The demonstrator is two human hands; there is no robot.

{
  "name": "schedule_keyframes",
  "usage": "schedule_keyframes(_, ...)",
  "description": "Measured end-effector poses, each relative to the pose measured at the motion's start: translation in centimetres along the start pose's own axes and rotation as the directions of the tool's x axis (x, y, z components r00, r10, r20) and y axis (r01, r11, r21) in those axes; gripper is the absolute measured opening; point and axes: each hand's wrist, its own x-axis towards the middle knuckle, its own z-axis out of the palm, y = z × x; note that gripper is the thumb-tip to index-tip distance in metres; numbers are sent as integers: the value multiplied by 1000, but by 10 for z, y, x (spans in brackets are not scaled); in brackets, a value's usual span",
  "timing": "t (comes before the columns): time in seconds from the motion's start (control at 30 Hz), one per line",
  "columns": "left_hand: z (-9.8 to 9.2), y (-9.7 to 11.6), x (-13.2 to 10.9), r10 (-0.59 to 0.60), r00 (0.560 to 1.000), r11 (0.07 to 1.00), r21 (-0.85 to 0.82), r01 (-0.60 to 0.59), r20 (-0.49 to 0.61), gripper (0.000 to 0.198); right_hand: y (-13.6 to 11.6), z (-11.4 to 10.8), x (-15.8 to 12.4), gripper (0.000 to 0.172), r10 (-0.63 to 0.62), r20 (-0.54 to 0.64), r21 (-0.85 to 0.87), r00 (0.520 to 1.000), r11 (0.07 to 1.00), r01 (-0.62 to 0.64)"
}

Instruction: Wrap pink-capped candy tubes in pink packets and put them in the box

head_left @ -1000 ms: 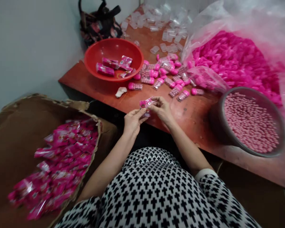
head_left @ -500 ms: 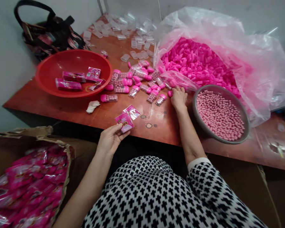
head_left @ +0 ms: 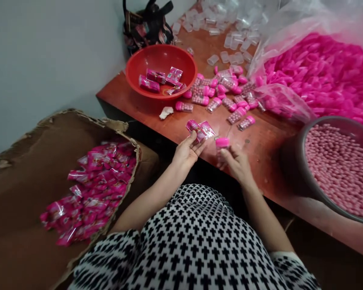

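Centre of frame: left hand (head_left: 186, 156) grasping wrapper (head_left: 192, 125) — right hand (head_left: 240, 164), just rightward, grasping bottle (head_left: 222, 142). Red bowl (head_left: 140, 65) — upper centre.

At the rear left of the reddish-brown table (head_left: 272, 159), close to the plain blue-grey wall (head_left: 57, 52), a dark handbag (head_left: 148, 32) with a pinkish pattern, black straps raised, lower part hidden from view. Nearer the front edge, loose on the worn, spotted surface, a small crumpled off-white scrap (head_left: 166, 112), material unclear.
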Motion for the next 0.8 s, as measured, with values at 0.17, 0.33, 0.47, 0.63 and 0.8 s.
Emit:
schedule_keyframes(0.17,1,-8,-4,6,997,1000,17,-8,81,11,-1,40,-10,31,-48,-37,115,998,992,52)
schedule_keyframes(0.33,-1,-14,-7,-2,992,1000,8,1,125,15,0,40,-5,31,-16,-115,142,993,989,32)
schedule_keyframes(0.47,-3,-17,-7,34,982,998,46,-43,187,21,2,40,-4,32,-1,-112,179,994,984,21)
schedule_keyframes(0.63,-3,-15,-7,108,945,968,183,-170,307,31,6,42,1,32,26,-22,301,999,953,-18)
schedule_keyframes(0.8,-1,-11,-6,98,921,925,306,-224,378,41,13,43,2,30,-17,-101,249,995,968,41)
